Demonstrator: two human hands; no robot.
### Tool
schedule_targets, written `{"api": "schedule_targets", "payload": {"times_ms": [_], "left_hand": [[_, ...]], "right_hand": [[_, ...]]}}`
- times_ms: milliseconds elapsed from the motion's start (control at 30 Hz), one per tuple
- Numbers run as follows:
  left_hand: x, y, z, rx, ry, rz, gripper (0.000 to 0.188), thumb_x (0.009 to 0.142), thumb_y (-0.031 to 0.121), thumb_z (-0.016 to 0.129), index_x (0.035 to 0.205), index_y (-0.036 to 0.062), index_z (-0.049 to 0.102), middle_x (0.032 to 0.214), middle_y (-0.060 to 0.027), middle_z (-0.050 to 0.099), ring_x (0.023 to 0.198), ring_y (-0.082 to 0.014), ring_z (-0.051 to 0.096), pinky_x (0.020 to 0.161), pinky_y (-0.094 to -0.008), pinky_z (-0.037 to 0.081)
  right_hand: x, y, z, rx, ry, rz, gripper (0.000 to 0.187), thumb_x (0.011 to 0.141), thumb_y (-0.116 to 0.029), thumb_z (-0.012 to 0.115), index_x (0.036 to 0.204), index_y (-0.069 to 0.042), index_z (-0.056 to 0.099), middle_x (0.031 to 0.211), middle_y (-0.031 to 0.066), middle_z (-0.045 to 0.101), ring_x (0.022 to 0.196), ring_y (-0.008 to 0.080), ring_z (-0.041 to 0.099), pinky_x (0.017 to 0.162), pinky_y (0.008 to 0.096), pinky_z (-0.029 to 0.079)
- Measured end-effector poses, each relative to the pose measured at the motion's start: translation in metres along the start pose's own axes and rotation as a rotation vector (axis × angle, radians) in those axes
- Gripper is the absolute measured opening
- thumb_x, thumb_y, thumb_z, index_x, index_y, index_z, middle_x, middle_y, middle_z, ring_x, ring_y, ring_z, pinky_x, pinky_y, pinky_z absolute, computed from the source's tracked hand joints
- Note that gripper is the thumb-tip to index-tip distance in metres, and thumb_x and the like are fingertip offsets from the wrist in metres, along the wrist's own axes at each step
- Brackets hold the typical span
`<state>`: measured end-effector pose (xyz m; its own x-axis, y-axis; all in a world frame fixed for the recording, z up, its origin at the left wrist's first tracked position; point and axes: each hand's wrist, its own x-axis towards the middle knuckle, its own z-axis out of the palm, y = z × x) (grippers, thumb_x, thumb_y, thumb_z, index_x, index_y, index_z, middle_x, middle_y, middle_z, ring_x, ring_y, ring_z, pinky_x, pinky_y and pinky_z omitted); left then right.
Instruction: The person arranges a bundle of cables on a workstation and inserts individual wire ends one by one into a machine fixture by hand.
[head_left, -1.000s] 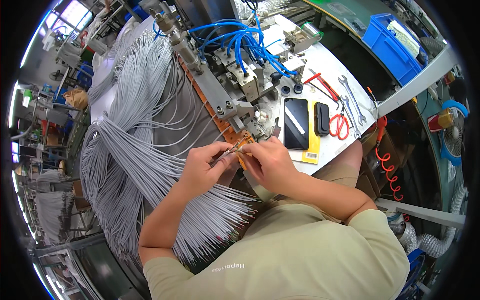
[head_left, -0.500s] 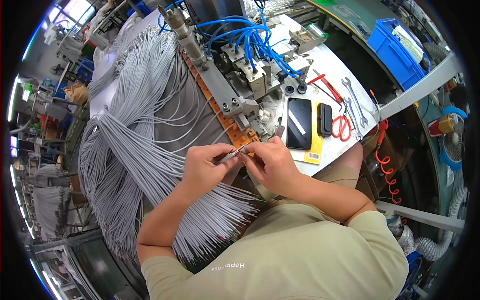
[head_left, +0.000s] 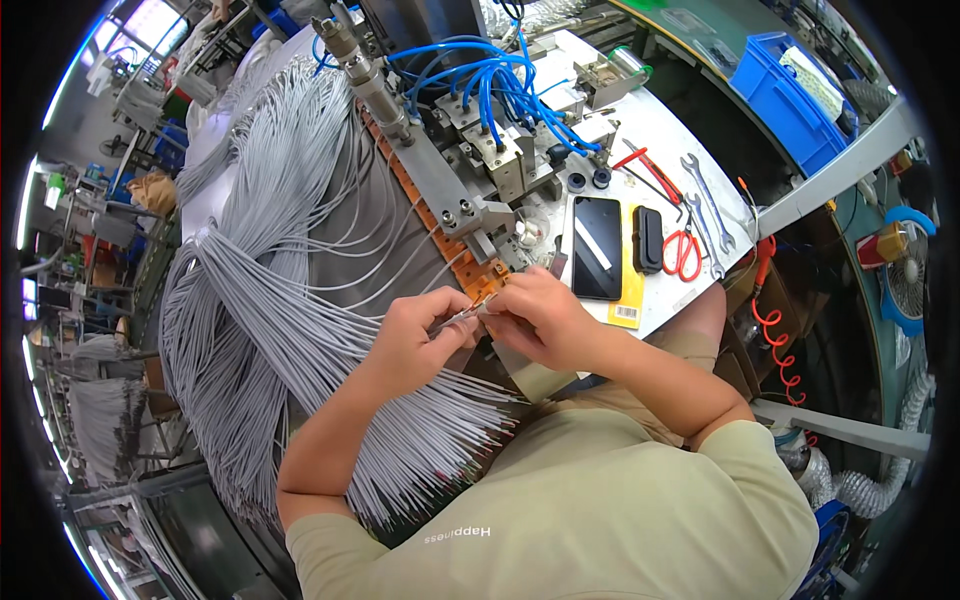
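Note:
A grey cable lies pinched between the thumb and fingers of my left hand, its end pointing to the right. My right hand closes its fingertips round the cable's end, where thin wires show; the fingers hide most of them. Just beyond my fingertips is the near end of an orange fixture strip, which runs along the metal machine. To the left, a thick bundle of grey cables spreads over the table, its cut ends fanned out below my left wrist.
Blue air hoses loop over the machine. On the white tabletop at right lie a black phone, a black case, red-handled scissors, pliers and wrenches. A red coiled hose hangs beside the table.
My right hand has shifted slightly up, its fingers curling differently round the cable end. My left hand stays nearly in place, holding the cable.

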<state>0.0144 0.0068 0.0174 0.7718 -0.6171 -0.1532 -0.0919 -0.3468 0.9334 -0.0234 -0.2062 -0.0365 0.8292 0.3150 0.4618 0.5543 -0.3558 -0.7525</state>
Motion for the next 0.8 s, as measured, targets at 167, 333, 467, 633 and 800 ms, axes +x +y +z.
{"api": "schedule_targets", "payload": {"times_ms": [167, 333, 467, 633, 800], "left_hand": [[0.001, -0.003, -0.003, 0.005, -0.029, 0.023, 0.013, 0.091, 0.005, 0.063, 0.102, -0.0007, 0.069, 0.088, -0.0089, 0.07, 0.072, -0.0088, 0.063, 0.068, -0.0254, 0.05], [-0.013, 0.01, 0.003, 0.368, 0.189, 0.281, 0.021, 0.092, 0.005, 0.064, 0.111, 0.0001, 0.069, 0.087, -0.0096, 0.07, 0.072, -0.0094, 0.063, 0.067, -0.0254, 0.051], [-0.014, 0.026, 0.003, 0.32, 0.107, 0.091, 0.023, 0.09, 0.005, 0.066, 0.112, 0.002, 0.069, 0.088, -0.01, 0.07, 0.071, -0.0122, 0.064, 0.065, -0.0261, 0.051], [-0.002, -0.001, 0.005, 0.386, 0.014, 0.158, 0.019, 0.087, 0.004, 0.067, 0.106, 0.0025, 0.069, 0.097, -0.0093, 0.07, 0.07, -0.0191, 0.065, 0.062, -0.0282, 0.053], [0.004, -0.006, 0.008, 0.677, 0.15, 0.412, 0.017, 0.082, 0.005, 0.069, 0.098, 0.0023, 0.067, 0.107, -0.0075, 0.069, 0.072, -0.025, 0.068, 0.064, -0.0314, 0.055]], "right_hand": [[0.005, -0.003, 0.011, -0.103, 0.133, -0.089, 0.013, 0.085, -0.005, 0.069, 0.092, -0.004, 0.058, 0.075, 0.0102, 0.056, 0.071, 0.0285, 0.052, 0.067, 0.0379, 0.038], [0.009, 0.004, 0.005, -0.347, 0.252, -0.014, 0.011, 0.09, -0.007, 0.066, 0.092, -0.003, 0.056, 0.073, 0.0068, 0.054, 0.067, 0.0219, 0.052, 0.063, 0.0348, 0.039], [-0.005, 0.034, -0.001, 0.237, 0.263, 0.583, 0.015, 0.096, -0.013, 0.064, 0.091, -0.002, 0.055, 0.071, 0.0016, 0.053, 0.063, 0.0106, 0.047, 0.058, 0.0282, 0.038], [-0.004, 0.044, 0.01, 0.356, 0.236, 0.522, 0.019, 0.099, -0.018, 0.062, 0.091, -0.002, 0.054, 0.07, -0.0014, 0.053, 0.062, 0.004, 0.043, 0.054, 0.024, 0.036], [0.003, 0.04, 0.002, 0.337, 0.155, 0.63, 0.018, 0.097, -0.017, 0.063, 0.091, -0.002, 0.054, 0.068, -0.0012, 0.053, 0.061, 0.0051, 0.043, 0.054, 0.0251, 0.036]]}}
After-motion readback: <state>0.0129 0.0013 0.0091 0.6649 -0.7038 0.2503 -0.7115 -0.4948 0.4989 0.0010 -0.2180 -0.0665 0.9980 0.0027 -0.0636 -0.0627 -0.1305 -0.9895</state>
